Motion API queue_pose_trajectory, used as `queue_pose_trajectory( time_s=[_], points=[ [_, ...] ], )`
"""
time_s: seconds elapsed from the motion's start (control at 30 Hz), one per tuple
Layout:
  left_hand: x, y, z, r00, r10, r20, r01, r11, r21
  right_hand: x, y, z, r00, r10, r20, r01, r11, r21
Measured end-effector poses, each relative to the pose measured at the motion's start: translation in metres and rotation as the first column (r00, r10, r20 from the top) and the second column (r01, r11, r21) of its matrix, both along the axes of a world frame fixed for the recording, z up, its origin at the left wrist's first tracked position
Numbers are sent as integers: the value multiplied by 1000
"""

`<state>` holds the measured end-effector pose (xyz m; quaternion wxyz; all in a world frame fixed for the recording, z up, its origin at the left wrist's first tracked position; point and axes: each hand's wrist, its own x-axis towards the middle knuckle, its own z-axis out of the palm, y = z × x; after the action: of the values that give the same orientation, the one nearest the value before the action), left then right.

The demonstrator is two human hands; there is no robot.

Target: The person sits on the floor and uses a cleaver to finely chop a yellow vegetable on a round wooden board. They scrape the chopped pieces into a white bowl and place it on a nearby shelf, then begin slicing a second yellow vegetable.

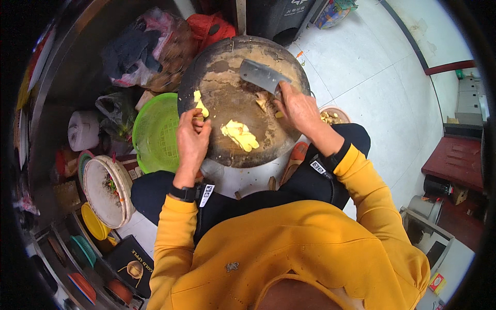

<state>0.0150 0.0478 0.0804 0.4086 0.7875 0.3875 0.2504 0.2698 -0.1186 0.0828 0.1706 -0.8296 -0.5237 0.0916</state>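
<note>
A round, worn wooden chopping block (228,83) stands before me, between my knees. My right hand (300,106) grips the handle of a cleaver (263,75), whose wide blade lies over the far right part of the block. Beneath that hand are a brownish scrap (261,102) and a small yellow piece (279,114). At the block's left edge, the fingertips of my left hand (193,135) pinch a pale yellow piece of what looks like peeled ginger (200,107); the fingers partly hide it. A pile of peeled ginger (240,135) rests on the near middle of the block.
Left of the block sits a green plastic basket (157,133); to the right, a pink basket (335,115) holds small pieces. Plastic bags (155,50) and a dark bin (277,19) stand beyond. Pale round trays (106,192) lean at the left. An orange shoe (295,159) shows below the block.
</note>
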Motion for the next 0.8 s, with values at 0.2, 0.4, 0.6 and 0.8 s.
queue_pose_trajectory(
  time_s=[0.2,0.4,0.6,0.8],
  points=[
    [-3,30,-5,998,57,-4,-57,984,-169,28,19,-45,990,-9,140,9,1000,-4],
    [-2,53,-16,982,153,110,-139,982,-127,23,21,-39,995,-84,-47,81,994,-75],
    [-15,97,-15,908,389,-155,-378,921,96,13,17,-11,901,-356,-246,404,897,181],
    [52,55,85,995,50,-85,-45,997,58,-6,-29,0,757,-539,-371,651,674,349]
  ],
)
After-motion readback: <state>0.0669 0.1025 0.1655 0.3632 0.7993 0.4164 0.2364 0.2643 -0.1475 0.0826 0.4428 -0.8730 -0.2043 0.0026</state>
